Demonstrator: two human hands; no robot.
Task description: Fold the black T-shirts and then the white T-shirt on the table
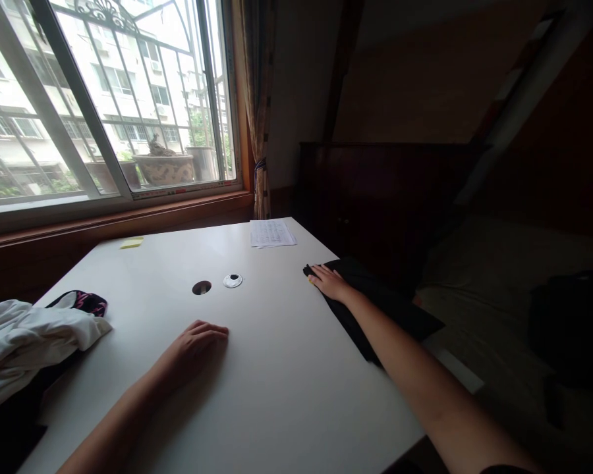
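Note:
My right hand (330, 283) lies palm down on a dark, flat cloth (350, 322) at the right edge of the white table (277, 395). Its fingers are stretched out over the cloth's far corner, and a small spot of yellow shows by the thumb. Part of the cloth hangs past the table's edge. On the bare tabletop nearer the middle rests my left hand (200, 339), holding nothing visible, its fingers loosely extended to the right and slightly bent. The left thumb is hidden.
White crumpled clothing (24, 336) with a black and pink piece (86, 303) lies at the left. A round hole (201, 288) and its loose cap (232, 281) sit mid-table. Written papers (271, 233) and a yellow note pad (132, 242) lie at the far edge, below the window (168, 99).

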